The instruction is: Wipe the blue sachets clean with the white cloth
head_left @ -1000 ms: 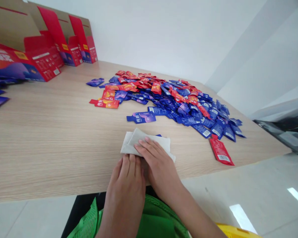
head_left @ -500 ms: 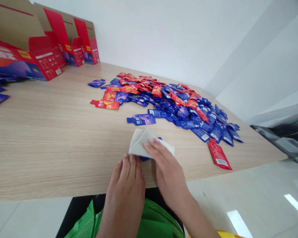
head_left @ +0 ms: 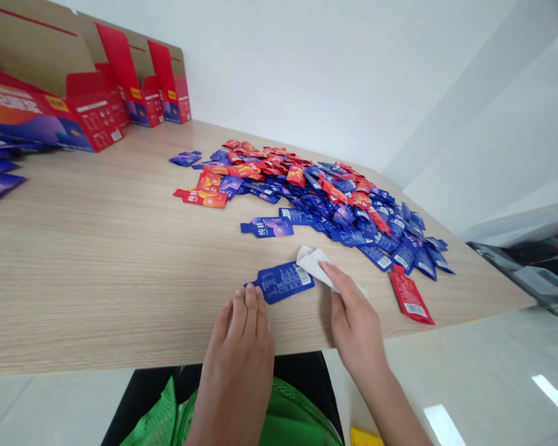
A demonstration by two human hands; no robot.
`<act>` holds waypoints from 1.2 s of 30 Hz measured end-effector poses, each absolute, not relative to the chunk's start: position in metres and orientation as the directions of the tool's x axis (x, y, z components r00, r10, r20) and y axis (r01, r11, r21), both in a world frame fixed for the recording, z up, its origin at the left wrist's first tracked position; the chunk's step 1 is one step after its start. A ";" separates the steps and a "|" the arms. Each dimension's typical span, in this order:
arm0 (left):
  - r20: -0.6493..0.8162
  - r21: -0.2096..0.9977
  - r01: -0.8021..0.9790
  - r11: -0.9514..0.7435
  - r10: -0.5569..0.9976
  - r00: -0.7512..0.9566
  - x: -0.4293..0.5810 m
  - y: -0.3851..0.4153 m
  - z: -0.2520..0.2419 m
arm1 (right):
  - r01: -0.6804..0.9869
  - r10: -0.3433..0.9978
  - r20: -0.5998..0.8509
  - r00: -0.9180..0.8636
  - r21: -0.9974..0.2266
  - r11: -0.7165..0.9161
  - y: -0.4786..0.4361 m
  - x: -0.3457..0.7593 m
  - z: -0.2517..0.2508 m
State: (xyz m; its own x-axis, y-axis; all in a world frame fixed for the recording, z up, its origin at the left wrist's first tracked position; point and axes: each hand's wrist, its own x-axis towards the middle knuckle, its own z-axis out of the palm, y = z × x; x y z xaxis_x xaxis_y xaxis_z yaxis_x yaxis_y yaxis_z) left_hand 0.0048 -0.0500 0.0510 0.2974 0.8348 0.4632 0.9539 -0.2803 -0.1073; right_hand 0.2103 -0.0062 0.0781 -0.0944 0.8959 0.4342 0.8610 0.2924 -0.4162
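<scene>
A blue pouch (head_left: 286,282) lies on the table in front of me, its printed back with a barcode facing up and its narrow neck to the left. The fingers of my left hand (head_left: 242,328) lie stretched out over that neck, with the fingertips pressing on it. My right hand (head_left: 356,310) pinches a folded white cloth (head_left: 315,263) between thumb and fingers, at the right end of the pouch. One corner of the cloth touches or overlaps the pouch's edge by the barcode. Just beyond lies a second blue pouch (head_left: 272,227), front side up.
A large heap of blue and red pouches (head_left: 325,192) spreads across the back of the table (head_left: 97,266). A single red pouch (head_left: 411,297) lies near the right edge. Open red boxes (head_left: 97,118) stand at the back left, with more blue pouches (head_left: 0,186) before them.
My right hand has slid the cloth to the right, off most of the blue pouch, uncovering its printed back. My left hand stays at the neck.
</scene>
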 end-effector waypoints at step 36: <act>0.485 -0.118 0.964 -0.237 0.834 0.264 0.009 -0.052 0.060 | 0.836 0.898 0.423 -0.123 -0.443 0.323 -0.001 0.214 0.079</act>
